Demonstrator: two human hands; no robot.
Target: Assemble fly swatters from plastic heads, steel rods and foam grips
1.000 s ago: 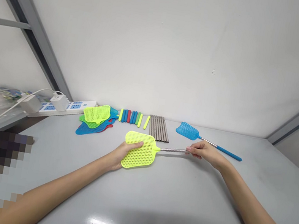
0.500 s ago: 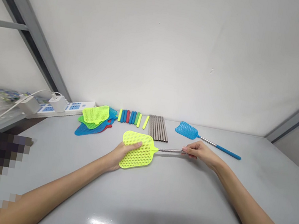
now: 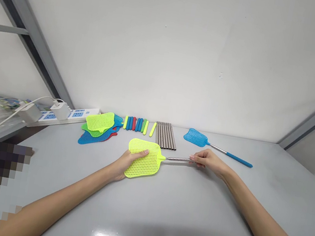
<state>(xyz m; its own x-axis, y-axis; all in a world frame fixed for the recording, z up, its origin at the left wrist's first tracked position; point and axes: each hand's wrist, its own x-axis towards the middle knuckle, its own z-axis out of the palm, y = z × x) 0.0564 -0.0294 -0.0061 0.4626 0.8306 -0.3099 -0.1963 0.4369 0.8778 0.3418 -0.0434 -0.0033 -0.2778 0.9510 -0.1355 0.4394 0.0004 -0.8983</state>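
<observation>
My left hand (image 3: 123, 165) grips a yellow fly swatter head (image 3: 145, 166) by its left edge, thumb on top and the other fingers underneath. A thin metal rod (image 3: 177, 159) runs from the neck of the head to the right. My right hand (image 3: 205, 159) pinches the far end of this rod between thumb and fingers; the rod's tip is hidden there. Behind my right hand lies a blue fly swatter (image 3: 197, 137) with a metal shaft and a blue grip (image 3: 239, 159). Several metal tubes (image 3: 166, 136) lie side by side behind the yellow head.
Several coloured grips (image 3: 136, 124) lie in a row near the wall, with one yellow grip (image 3: 153, 129) apart. Swatter heads (image 3: 100, 122) in yellow, green, blue and red are piled at the left. A power strip (image 3: 87, 113) with plugged-in adapters and cables stands beside them.
Both hands keep their hold on the yellow swatter head and rod, with hardly any movement. The view has shifted very slightly.
</observation>
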